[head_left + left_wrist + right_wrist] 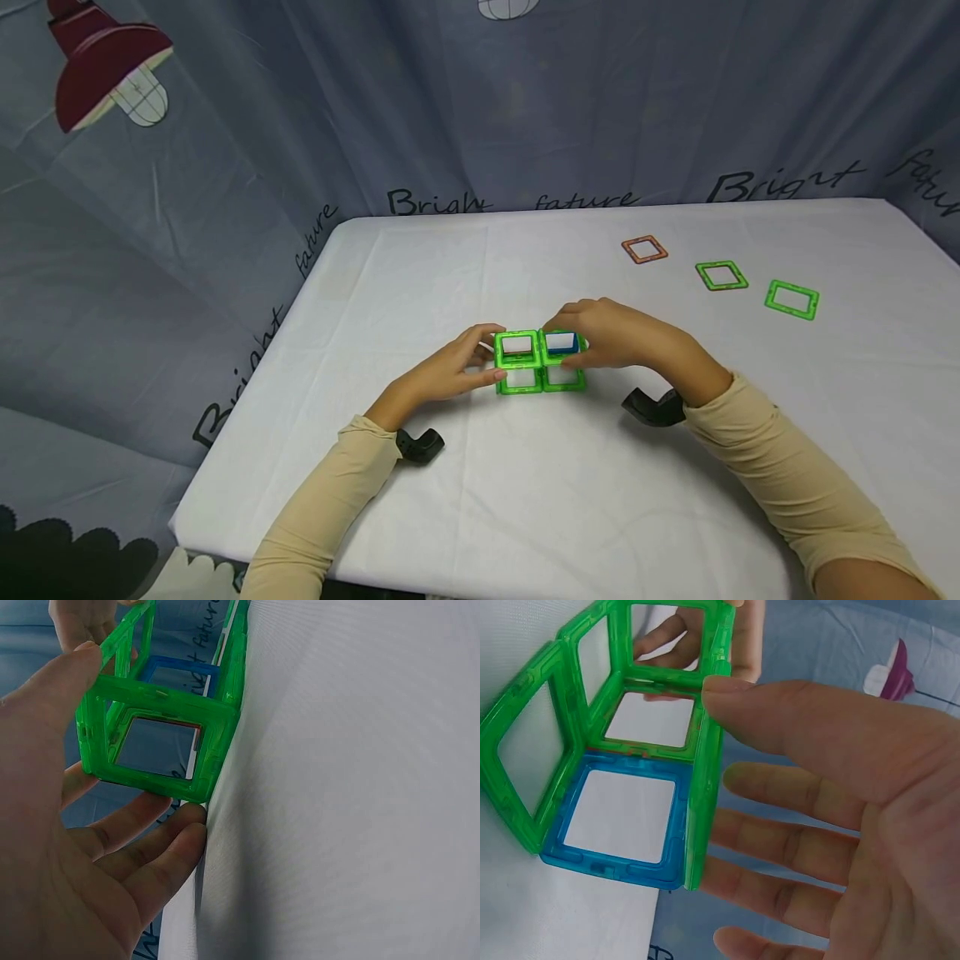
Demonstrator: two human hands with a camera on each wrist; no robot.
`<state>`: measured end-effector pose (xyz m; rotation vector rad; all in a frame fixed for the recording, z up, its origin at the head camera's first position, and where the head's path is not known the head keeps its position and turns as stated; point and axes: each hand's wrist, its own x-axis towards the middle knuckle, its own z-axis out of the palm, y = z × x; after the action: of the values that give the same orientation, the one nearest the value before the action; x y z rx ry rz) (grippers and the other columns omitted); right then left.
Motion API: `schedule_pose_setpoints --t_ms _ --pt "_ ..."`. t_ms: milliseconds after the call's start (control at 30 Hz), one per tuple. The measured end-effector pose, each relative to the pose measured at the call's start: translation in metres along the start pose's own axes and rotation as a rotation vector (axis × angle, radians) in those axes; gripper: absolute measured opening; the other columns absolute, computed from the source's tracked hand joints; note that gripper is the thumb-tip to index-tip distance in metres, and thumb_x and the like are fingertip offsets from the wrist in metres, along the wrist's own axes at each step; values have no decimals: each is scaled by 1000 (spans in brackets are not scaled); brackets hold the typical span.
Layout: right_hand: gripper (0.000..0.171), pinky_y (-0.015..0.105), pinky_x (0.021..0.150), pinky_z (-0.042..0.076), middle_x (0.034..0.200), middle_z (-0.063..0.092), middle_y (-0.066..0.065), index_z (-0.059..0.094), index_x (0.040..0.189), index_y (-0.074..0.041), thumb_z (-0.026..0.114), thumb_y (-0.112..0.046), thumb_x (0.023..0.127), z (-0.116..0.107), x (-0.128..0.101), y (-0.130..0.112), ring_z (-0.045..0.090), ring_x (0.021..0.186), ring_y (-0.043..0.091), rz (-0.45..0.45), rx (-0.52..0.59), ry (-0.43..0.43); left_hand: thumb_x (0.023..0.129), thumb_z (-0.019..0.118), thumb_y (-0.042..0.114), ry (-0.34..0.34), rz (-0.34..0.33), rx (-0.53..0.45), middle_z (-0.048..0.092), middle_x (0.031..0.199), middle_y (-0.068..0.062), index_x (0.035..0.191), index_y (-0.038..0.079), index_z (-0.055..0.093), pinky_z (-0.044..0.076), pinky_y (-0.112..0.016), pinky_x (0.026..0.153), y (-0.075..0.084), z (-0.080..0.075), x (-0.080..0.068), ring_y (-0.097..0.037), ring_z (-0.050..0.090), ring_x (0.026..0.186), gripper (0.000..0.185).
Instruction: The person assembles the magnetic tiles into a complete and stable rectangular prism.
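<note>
A small box-like structure of green magnetic tiles [541, 350] stands on the white table, two cells side by side. A blue magnetic tile [611, 868] forms the base of its right-hand cell. My left hand [450, 367] holds the left end, the thumb on the upper near edge and fingers behind and below. Over the right-hand cell, my right hand [618, 333] pinches a green upper tile [703, 795], thumb on one edge, fingers on its outer side. The right wrist view shows that cell's near end uncovered.
Farther back to the right lie an orange square tile [652, 259] and two loose green tiles, one [727, 287] nearer the middle and one [789, 312] farther right. A grey printed curtain [525, 125] hangs behind the table [570, 500].
</note>
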<state>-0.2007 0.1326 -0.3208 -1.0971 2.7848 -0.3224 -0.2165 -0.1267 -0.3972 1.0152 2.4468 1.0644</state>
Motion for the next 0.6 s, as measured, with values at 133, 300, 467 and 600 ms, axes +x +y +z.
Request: schedule_pose_setpoints --t_ms 133,300,467,600 --pt "47 44 89 49 116 61 8 60 118 -9 74 -24 76 1 0 0 57 105 27 3 -7 7 89 58 30 1 5 2 44 129 -10 139 8 25 45 -27 96 1 -1 0 -17 52 112 64" --pt "48 45 89 48 116 61 9 60 119 -10 74 -25 76 1 1 0 56 106 28 5 -8 1 89 58 30 -3 -4 -3 44 129 -9 139 8 25 45 -27 96 1 -1 0 -16 52 112 63" --pt "48 46 90 48 117 60 9 59 120 -11 73 -25 76 -1 0 0 56 107 28 12 1 -10 90 58 31 -7 -13 -1 44 128 -9 139 9 25 45 -26 96 1 -1 0 -15 51 112 63" --pt "48 47 92 46 119 59 8 59 121 -12 73 -26 77 -3 0 0 55 109 28 30 18 -21 90 58 30 -8 -11 2 44 128 -9 139 10 25 45 -26 96 1 -1 0 -15 51 112 63"
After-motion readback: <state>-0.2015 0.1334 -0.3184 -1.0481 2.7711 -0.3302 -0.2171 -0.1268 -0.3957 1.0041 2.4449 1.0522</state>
